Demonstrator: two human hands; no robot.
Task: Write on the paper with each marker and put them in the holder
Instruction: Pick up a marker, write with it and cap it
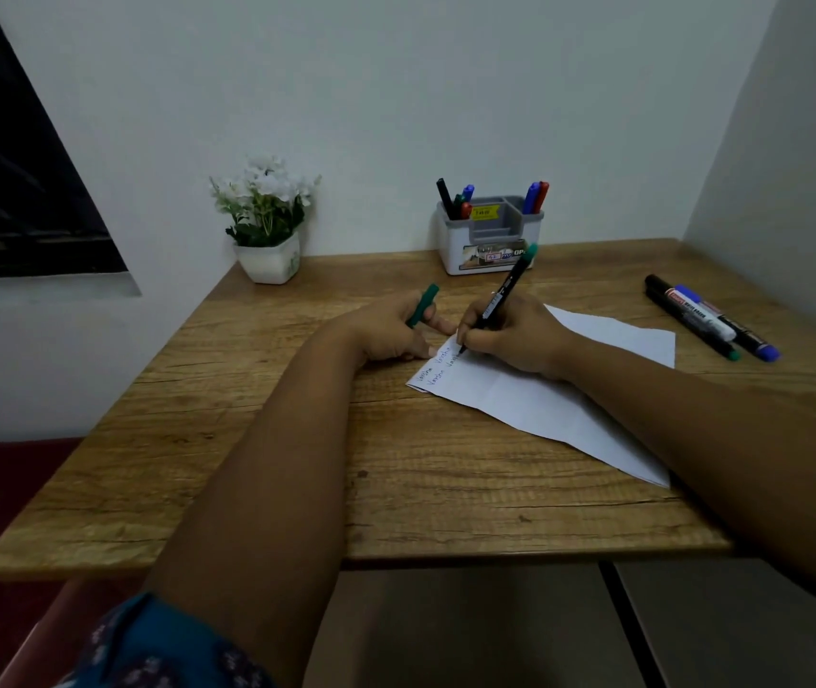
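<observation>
Head view: my right hand (510,340) pinches the light, stiff marker (500,297) low on its barrel, tip on the flimsy paper (545,399), while my left hand (396,330) grips its cap (423,305).

Wooden table (297,489) in corner of pale walls (396,91); dark window (14,181) at left; white potted flowers (267,225) at table's far edge; dim light.

The wooden tabletop (297,489) carries a white paper (545,404) near its middle; a potted white flower (267,225) and a marker holder (488,238) stand along its far edge. Three loose markers (709,317) lie together at its right side.
</observation>
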